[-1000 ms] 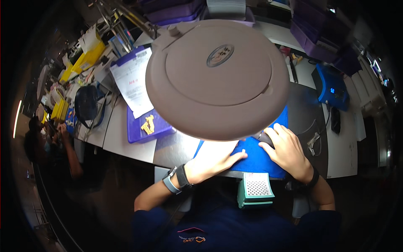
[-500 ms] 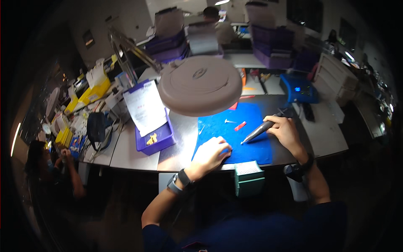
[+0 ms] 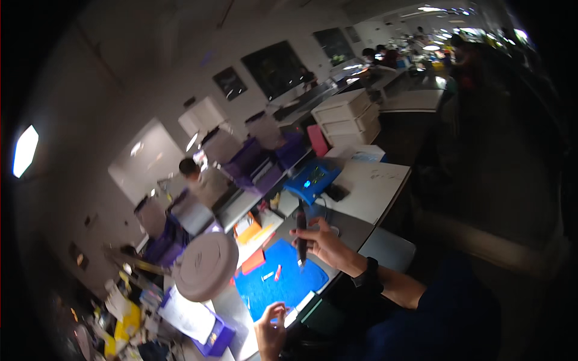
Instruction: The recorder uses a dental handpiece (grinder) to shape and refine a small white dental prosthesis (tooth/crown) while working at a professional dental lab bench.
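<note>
My right hand (image 3: 325,243) grips a dark handpiece (image 3: 301,240), a thick pen-shaped tool that stands nearly upright with its tip down over the right part of a blue mat (image 3: 283,295). At the mat's near edge is my left hand (image 3: 272,330), its fingers curled toward the thumb; whether a small thing is pinched there I cannot make out. On the mat lie a small red piece (image 3: 278,272) and a thin pale metal piece (image 3: 267,277). Near its far edge is an orange-red flat piece (image 3: 253,261).
A round lamp head (image 3: 206,266) hangs over the mat's left side. Beside it stands a purple bin (image 3: 224,338) with a paper sheet (image 3: 188,316). A blue control box (image 3: 312,180) with a lit display sits beyond my right hand, near white drawers (image 3: 346,117). A person (image 3: 205,183) sits across the bench.
The view has swung right and tilted. My right hand has raised the handpiece from a slant to nearly upright. My left hand has turned, its fingers now curled upward.
</note>
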`<action>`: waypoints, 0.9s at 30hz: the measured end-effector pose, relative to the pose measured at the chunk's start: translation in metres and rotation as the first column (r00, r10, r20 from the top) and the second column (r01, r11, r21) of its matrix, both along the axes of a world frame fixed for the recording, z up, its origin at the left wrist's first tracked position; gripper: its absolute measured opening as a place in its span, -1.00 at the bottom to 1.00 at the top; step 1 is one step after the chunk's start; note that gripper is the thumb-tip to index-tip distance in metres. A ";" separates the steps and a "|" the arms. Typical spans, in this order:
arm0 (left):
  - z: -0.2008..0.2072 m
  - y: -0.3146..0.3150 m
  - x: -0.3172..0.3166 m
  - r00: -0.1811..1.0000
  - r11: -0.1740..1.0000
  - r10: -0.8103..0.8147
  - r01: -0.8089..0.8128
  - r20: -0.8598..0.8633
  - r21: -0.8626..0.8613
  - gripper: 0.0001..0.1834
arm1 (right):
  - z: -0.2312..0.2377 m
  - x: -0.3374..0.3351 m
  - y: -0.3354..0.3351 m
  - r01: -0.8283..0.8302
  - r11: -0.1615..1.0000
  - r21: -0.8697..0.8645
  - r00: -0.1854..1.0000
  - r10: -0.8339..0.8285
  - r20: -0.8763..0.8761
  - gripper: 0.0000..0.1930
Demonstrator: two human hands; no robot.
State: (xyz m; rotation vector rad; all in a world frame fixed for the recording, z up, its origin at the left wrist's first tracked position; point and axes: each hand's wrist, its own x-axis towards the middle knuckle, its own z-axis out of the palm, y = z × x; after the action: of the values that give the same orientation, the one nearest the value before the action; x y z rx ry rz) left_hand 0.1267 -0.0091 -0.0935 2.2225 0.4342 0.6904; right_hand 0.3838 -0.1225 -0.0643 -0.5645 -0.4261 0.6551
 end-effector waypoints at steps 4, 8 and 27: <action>0.022 -0.035 -0.004 0.979 0.953 0.112 -0.058 0.168 -0.297 -0.75 | -0.010 -0.009 -0.003 -0.240 0.952 0.189 0.922 0.285 -0.264 -0.79; 0.018 -0.030 0.006 0.951 0.908 0.156 -0.031 0.267 -0.417 -0.72 | -0.038 -0.010 0.036 -0.449 0.808 0.382 0.741 0.575 -0.346 -0.71; -0.034 -0.020 0.048 0.773 0.759 0.562 -0.342 0.295 -0.554 -0.73 | -0.086 -0.033 0.072 -0.494 0.869 0.019 0.869 0.494 0.034 -0.55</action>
State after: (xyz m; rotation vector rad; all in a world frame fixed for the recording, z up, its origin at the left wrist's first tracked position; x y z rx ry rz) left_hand 0.1749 -0.0296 -0.1270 1.4251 0.8366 1.1879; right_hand 0.3504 -0.0505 -0.1502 -0.4378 -0.6143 1.1346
